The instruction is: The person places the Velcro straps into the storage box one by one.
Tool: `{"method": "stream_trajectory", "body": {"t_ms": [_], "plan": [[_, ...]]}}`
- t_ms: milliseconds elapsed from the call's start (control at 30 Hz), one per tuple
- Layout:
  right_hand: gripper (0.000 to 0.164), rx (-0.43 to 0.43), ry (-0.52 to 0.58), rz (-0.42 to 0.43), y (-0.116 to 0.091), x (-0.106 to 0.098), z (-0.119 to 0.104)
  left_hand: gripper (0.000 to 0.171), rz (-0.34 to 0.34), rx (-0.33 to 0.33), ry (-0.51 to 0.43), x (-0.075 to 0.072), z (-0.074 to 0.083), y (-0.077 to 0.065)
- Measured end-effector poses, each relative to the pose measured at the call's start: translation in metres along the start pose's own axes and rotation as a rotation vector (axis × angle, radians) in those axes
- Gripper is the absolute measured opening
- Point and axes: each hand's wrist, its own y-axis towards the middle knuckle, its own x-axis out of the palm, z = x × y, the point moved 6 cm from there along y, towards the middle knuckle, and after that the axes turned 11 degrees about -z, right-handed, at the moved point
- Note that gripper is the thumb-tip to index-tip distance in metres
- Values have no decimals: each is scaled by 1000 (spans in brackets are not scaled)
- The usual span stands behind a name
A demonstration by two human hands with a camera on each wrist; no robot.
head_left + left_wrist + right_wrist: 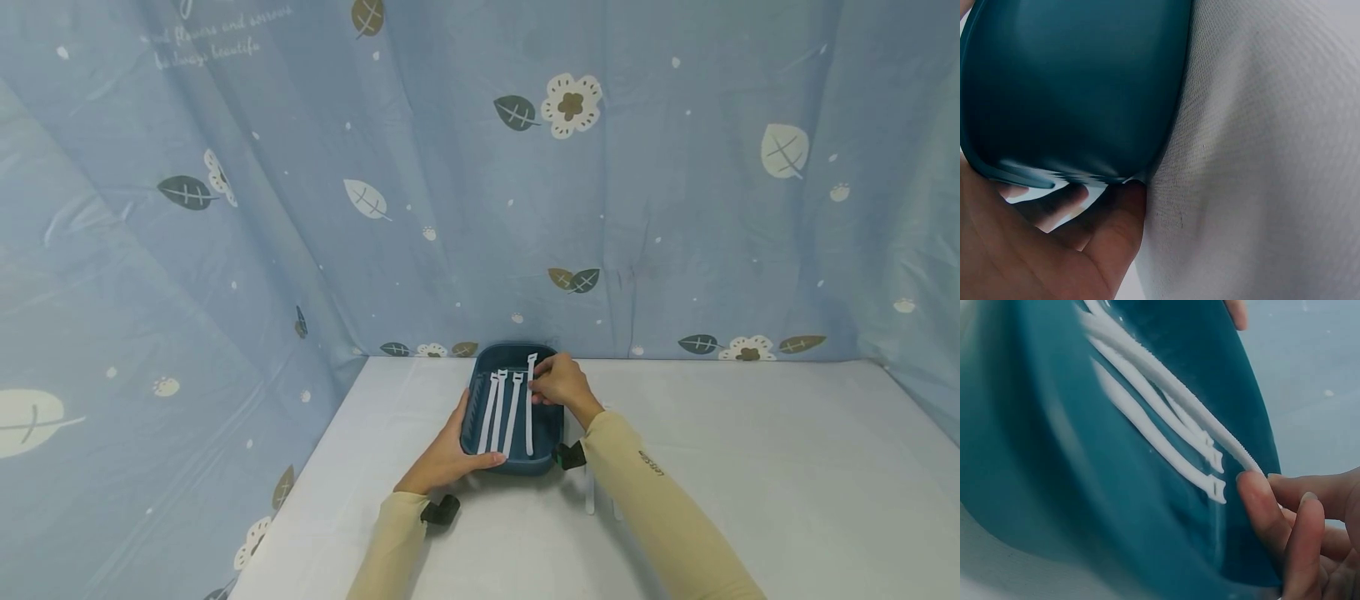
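"Flowers and sorrows," reads the blue leaf-print curtain (465,150) behind a white-topped counter (750,467), where a right hand (564,383) pinches a slim white strap (529,425) over a rounded dark-teal tray (521,467) gripped by a half-curled left hand (446,454). Only the right-wrist view reveals the strap's toothed edge.

Wrist views near the basin (1072,81)

Tray (517,468) on bench (750,467), curtain (450,125) behind; from here I count three straps (498,412) inside, fourth strap (529,425) at right; two more straps (589,493) on bench, right of tray.
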Motion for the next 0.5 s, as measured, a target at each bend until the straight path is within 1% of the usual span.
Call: {"method": "stream_trajectory", "body": {"t_ms": [333,500], "plan": [[32,-14,-6,-2,-1,0,-2,127,3,-8,8,-1,0,0],[31,-13,-6,-1,-1,0,-2,127,4,3,1,0,-2,1]]}}
